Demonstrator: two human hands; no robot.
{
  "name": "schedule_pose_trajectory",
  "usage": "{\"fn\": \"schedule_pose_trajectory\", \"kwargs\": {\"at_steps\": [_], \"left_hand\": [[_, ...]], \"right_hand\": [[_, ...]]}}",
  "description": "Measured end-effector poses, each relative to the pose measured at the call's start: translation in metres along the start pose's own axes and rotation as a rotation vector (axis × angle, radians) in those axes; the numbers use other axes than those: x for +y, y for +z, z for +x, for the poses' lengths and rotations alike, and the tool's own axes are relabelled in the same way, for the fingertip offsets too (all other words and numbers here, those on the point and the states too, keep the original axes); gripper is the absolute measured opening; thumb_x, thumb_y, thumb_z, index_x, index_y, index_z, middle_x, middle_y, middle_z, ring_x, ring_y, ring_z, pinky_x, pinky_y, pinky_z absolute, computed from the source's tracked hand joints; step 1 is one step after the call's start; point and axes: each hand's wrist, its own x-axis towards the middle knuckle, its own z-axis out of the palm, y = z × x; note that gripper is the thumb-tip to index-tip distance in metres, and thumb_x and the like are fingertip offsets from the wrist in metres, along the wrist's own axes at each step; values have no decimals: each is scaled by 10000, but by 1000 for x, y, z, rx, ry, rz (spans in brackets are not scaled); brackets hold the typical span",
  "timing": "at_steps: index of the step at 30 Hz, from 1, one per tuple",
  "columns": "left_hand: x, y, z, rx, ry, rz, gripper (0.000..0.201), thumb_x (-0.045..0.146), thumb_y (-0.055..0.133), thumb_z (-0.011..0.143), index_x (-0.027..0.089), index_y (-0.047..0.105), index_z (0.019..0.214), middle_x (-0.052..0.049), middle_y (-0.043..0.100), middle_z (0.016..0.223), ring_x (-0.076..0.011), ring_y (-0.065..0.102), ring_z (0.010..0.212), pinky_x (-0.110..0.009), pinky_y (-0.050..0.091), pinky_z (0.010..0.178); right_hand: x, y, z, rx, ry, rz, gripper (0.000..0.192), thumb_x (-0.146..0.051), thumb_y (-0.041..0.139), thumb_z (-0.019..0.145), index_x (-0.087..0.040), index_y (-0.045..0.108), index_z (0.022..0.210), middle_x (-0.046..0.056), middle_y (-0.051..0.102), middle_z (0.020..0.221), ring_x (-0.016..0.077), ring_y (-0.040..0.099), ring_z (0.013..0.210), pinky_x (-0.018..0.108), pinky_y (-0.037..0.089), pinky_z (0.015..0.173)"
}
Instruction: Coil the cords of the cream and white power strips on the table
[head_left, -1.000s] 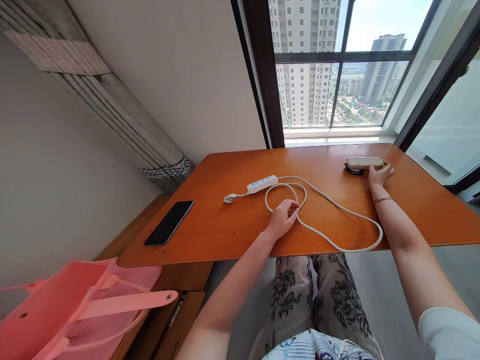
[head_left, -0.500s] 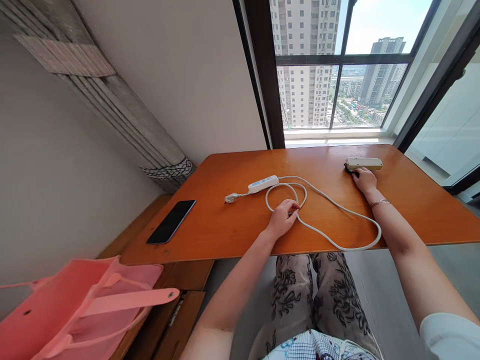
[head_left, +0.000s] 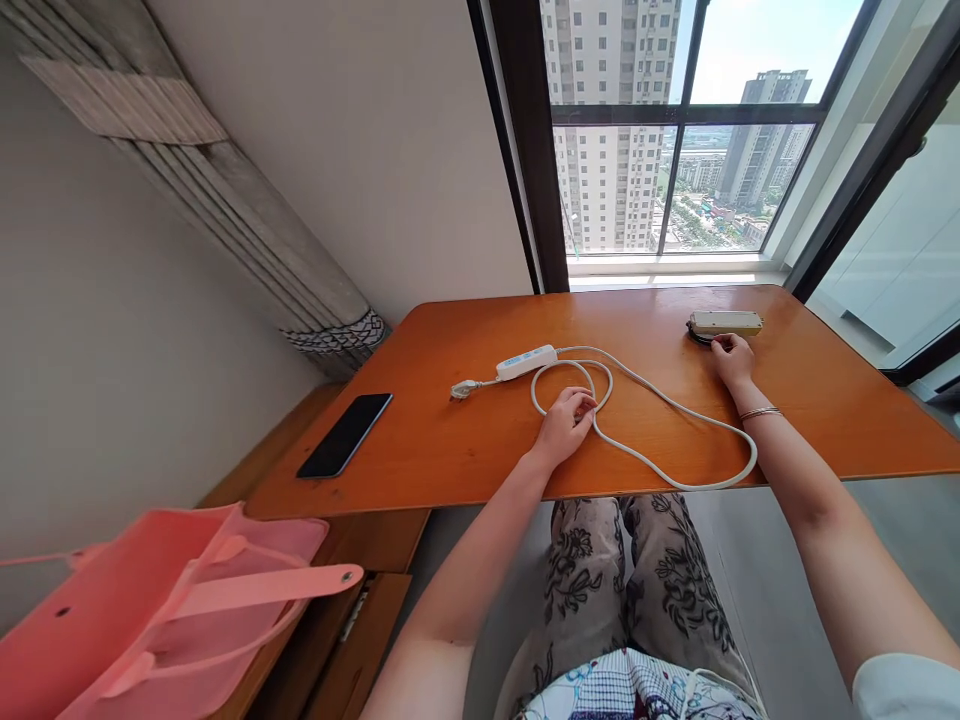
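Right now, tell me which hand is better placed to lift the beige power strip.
Right. The right hand already touches the beige power strip at the table's far side; the left hand rests on the white cable loop, well apart.

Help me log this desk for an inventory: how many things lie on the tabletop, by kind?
White power strips with cord: 1
Beige power strips: 1
Black phones: 1
Dark items under the beige strip, kind unclear: 1
Total: 4
The left hand rests on the white cord's loop; the right hand is at the beige strip.
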Motion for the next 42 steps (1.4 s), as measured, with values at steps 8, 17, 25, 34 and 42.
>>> {"fn": "schedule_pose_trajectory", "kwargs": {"at_steps": [8,17,25,34,42], "left_hand": [[-2,4,1,-8,-64,100,161,147,569,830,188,624,976,-65,661,1012,-168,666,829,-344,571,809],[2,6,-1,-5,-167,133,210,110,571,819,197,609,1006,-62,716,940,-196,687,843,-341,553,783],[11,9,-6,41,-220,79,233,137,599,815,220,609,1033,-49,749,986,-166,687,742,-306,533,702],[20,-14,-14,265,-20,123,143,182,551,867,222,605,993,-71,710,1179,-209,671,988,-428,496,987],[-31,-85,13,330,-386,522,335,125,486,844,176,569,1164,-176,611,1322,-333,533,1294,-509,376,1100]], "right_hand": [[-21,-18,-64,-316,72,329,346,-478,655,723,-168,691,872,61,706,849,163,583,702,307,499,671],[-70,-84,-115,-536,-175,204,425,-566,645,816,-189,719,999,84,717,934,202,657,831,329,529,724],[-126,-87,-207,-748,-659,-275,398,-439,618,920,-220,642,1251,118,693,1136,292,661,1040,414,521,894],[-112,-69,-232,-763,-653,-339,276,-172,477,964,-211,658,1169,87,670,1003,220,661,939,311,517,783],[-83,-109,-214,-583,-544,-128,277,-224,433,969,-227,687,1080,91,666,1020,219,667,884,348,535,766]]}}
